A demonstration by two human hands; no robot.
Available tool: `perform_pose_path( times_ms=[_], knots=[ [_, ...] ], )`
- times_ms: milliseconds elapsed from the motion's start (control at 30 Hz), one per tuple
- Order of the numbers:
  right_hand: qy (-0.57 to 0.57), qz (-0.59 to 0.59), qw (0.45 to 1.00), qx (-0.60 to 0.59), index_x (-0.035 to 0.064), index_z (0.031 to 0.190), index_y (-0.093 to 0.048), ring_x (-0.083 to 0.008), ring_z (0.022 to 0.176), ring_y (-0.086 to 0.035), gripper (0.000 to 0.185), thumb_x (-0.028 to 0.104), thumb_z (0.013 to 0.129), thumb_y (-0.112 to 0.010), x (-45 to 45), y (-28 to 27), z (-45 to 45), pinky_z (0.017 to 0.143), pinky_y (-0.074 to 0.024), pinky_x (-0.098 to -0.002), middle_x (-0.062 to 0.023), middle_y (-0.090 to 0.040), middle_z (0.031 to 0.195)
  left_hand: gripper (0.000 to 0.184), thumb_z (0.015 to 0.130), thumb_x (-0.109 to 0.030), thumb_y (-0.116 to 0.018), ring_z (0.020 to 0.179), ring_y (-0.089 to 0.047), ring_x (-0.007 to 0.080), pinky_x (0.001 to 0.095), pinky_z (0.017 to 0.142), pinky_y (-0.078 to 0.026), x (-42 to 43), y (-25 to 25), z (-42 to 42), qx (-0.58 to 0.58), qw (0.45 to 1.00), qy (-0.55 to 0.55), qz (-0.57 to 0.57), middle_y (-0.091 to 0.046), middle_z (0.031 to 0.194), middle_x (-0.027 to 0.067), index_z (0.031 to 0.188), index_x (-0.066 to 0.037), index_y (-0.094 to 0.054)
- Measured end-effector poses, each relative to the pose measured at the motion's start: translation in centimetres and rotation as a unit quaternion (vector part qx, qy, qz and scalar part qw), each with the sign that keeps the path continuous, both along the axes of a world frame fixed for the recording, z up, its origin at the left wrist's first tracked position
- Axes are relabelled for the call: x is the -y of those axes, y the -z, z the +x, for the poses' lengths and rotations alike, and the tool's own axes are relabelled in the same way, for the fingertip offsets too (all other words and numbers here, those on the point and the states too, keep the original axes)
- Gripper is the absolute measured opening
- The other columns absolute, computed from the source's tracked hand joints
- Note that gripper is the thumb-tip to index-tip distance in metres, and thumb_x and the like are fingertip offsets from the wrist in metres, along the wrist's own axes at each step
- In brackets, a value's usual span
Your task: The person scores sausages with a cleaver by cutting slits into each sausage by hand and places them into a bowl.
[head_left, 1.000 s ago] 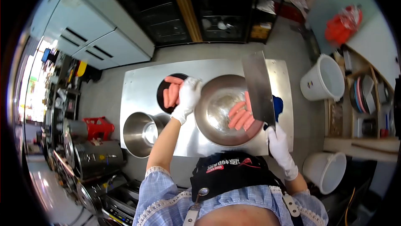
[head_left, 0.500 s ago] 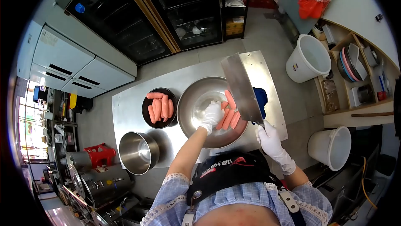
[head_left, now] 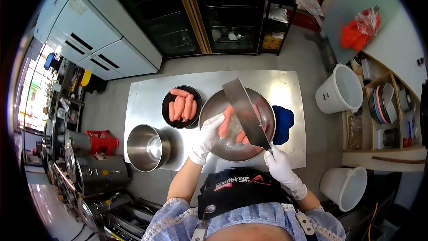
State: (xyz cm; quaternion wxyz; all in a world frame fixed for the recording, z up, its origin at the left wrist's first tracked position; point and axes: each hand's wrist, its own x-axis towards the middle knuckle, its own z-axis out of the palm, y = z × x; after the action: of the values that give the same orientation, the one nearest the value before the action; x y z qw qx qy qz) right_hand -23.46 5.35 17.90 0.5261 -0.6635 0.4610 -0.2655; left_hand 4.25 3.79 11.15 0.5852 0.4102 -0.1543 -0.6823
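In my gloved left hand is a pink sausage, gripped near its side and held up over the large metal bowl. My right hand, also in a white glove, is closed around the handle of a broad cleaver. Its blade slants across the bowl, just right of the sausage, and hides part of the bowl. More sausage pieces lie in the bowl, partly behind the blade. A black bowl on the left holds several whole sausages.
An empty-looking steel pot stands at the left front of the metal table. Beside the bowl's right edge lies a dark blue cloth. White buckets stand on the floor to the right, near an open shelf unit.
My left hand has moved left and now holds up a sausage. The cleaver has come left, from the bowl's right side to across its middle. The camera view has shifted.
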Motion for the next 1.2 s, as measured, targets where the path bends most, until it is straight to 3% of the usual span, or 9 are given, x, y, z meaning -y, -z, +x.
perform_pose_path(
  times_ms=[133,367,533,633,767,867,967,1200],
  knots=[
    [-0.038,-0.025,0.997,-0.055,-0.0027,0.114,-0.057,-0.0367,0.073,-0.063,0.024,0.01,0.094,-0.051,0.1,-0.1,0.5,0.066,-0.0491,-0.0401,-0.0226,-0.063,0.079,0.027,0.094,-0.017,-0.06,0.091,-0.063,0.0134,0.0272,0.081,-0.05,-0.6,-1.1,-0.2,-0.006,1.0,-0.024,0.008,-0.067,0.104,0.0062,0.114,0.001,-0.064],
    [-0.04,-0.072,0.996,-0.044,-0.0043,0.113,-0.057,-0.0383,0.072,-0.063,0.025,0.011,0.094,-0.052,-0.5,0.5,1.2,0.064,-0.0484,-0.042,-0.0239,-0.062,0.076,0.027,0.093,-0.015,-0.062,0.09,-0.063,0.0122,0.0253,0.08,-0.05,-1.5,-1.3,-0.1,-0.028,0.999,-0.037,0.017,-0.068,0.103,0.005,0.114,0.001,-0.064],
    [-0.044,-0.1,0.993,-0.044,-0.0065,0.107,-0.056,-0.0412,0.07,-0.06,0.023,0.012,0.094,-0.053,0.0,0.2,1.9,0.06,-0.0462,-0.0448,-0.0236,-0.06,0.074,0.031,0.091,-0.015,-0.065,0.091,-0.064,0.0123,0.0241,0.081,-0.05,-2.2,-3.0,-0.8,0.066,0.995,0.036,0.06,-0.069,0.103,0.0052,0.117,0.002,-0.064],
    [-0.05,-0.06,0.996,-0.048,-0.0066,0.105,-0.056,-0.0423,0.07,-0.059,0.022,0.012,0.094,-0.053,0.1,0.6,1.9,0.06,-0.0454,-0.0453,-0.0233,-0.059,0.073,0.034,0.092,-0.015,-0.064,0.094,-0.064,0.0132,0.0245,0.083,-0.049,-2.1,-2.6,-0.4,0.032,0.998,0.033,0.039,-0.068,0.108,0.0062,0.121,0.002,-0.062],
    [-0.03,-0.072,0.997,-0.022,-0.0049,0.103,-0.056,-0.0398,0.066,-0.059,0.019,0.01,0.094,-0.052,0.0,0.1,2.1,0.059,-0.0454,-0.0432,-0.021,-0.059,0.072,0.035,0.096,-0.017,-0.058,0.101,-0.061,0.0134,0.0252,0.088,-0.047,-1.9,-3.0,-0.9,-0.01,1.0,0.007,0.018,-0.065,0.115,0.0072,0.125,0.002,-0.059],
    [-0.015,-0.019,1.0,-0.01,-0.0023,0.105,-0.058,-0.0324,0.062,-0.058,0.017,0.007,0.093,-0.051,0.0,-1.6,1.9,0.059,-0.0461,-0.0387,-0.017,-0.058,0.071,0.038,0.101,-0.022,-0.047,0.11,-0.056,0.0129,0.0256,0.094,-0.044,-1.4,-3.2,-1.2,-0.033,0.998,-0.058,0.01,-0.06,0.124,0.0078,0.131,0.002,-0.053],
    [-0.041,-0.031,0.999,-0.008,-0.0022,0.108,-0.058,-0.0344,0.064,-0.059,0.019,0.007,0.093,-0.051,-0.2,-0.5,1.2,0.06,-0.0464,-0.0396,-0.0183,-0.059,0.073,0.037,0.102,-0.022,-0.047,0.105,-0.058,0.0126,0.026,0.092,-0.045,-1.5,-4.9,-1.2,-0.045,0.995,-0.071,0.058,-0.062,0.118,0.0063,0.129,0.001,-0.054],
    [-0.058,-0.055,0.996,-0.037,-0.0032,0.106,-0.059,-0.0384,0.069,-0.061,0.019,0.009,0.092,-0.053,-0.9,-0.6,1.5,0.061,-0.0471,-0.0423,-0.0212,-0.061,0.077,0.036,0.102,-0.026,-0.046,0.094,-0.058,0.0115,0.0266,0.085,-0.046,-1.5,-4.3,-1.1,-0.009,0.995,-0.088,0.047,-0.063,0.111,0.0046,0.125,0.0,-0.056]
  ],
)
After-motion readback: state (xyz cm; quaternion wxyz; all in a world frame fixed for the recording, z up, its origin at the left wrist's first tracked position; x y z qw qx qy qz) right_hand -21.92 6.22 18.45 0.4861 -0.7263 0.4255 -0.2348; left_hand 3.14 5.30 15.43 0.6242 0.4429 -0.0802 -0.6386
